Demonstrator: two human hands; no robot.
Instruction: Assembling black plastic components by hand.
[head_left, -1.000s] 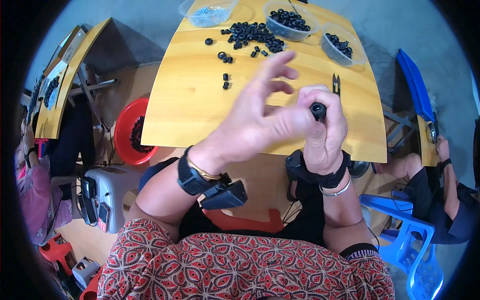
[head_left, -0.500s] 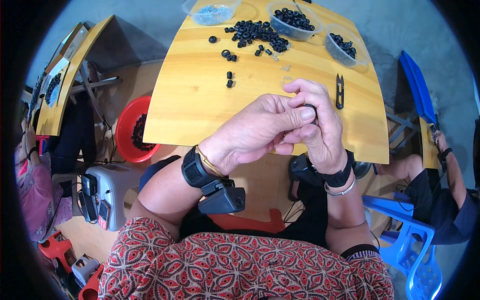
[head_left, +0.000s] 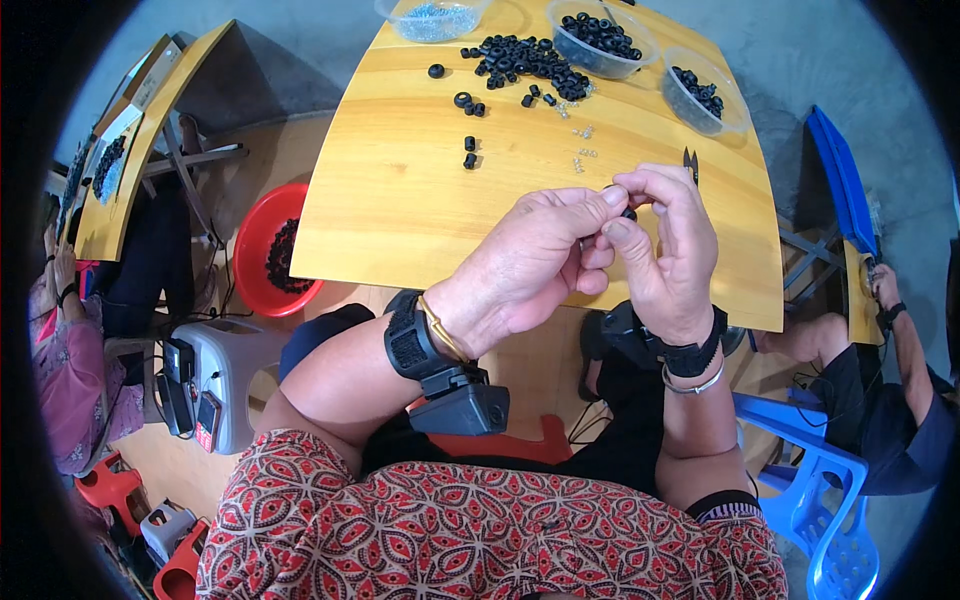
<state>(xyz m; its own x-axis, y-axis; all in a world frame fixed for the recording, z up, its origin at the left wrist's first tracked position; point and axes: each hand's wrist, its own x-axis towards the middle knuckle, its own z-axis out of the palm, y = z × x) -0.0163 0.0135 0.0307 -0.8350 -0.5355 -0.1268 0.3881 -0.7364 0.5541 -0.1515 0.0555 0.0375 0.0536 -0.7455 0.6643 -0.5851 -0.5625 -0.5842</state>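
Note:
Above the near part of the wooden table, my left hand (head_left: 548, 240) and my right hand (head_left: 675, 245) meet, thumbs and fingertips pinched together. A small black bead (head_left: 628, 213) shows between the fingertips of both; any thread through it is too fine to make out. A spread-out pile of black beads (head_left: 525, 60) lies further up the table. Several loose black beads (head_left: 470, 151) sit left of it, and small clear beads (head_left: 583, 152) are scattered beyond my fingers. Black thread snips (head_left: 691, 165) lie behind my right hand, partly hidden by it.
The wooden table (head_left: 390, 210) carries a bowl of pale blue beads (head_left: 436, 22) and two tubs of black beads (head_left: 600, 40) (head_left: 697, 95) at its far side. A red basin (head_left: 255, 290) stands on the floor at left. Other people sit at both sides, near a blue chair (head_left: 815, 480).
My right hand has shifted right and its fingers have bent down, now covering part of the snips. My left hand's fingertips have turned up slightly. The view has shifted a little.

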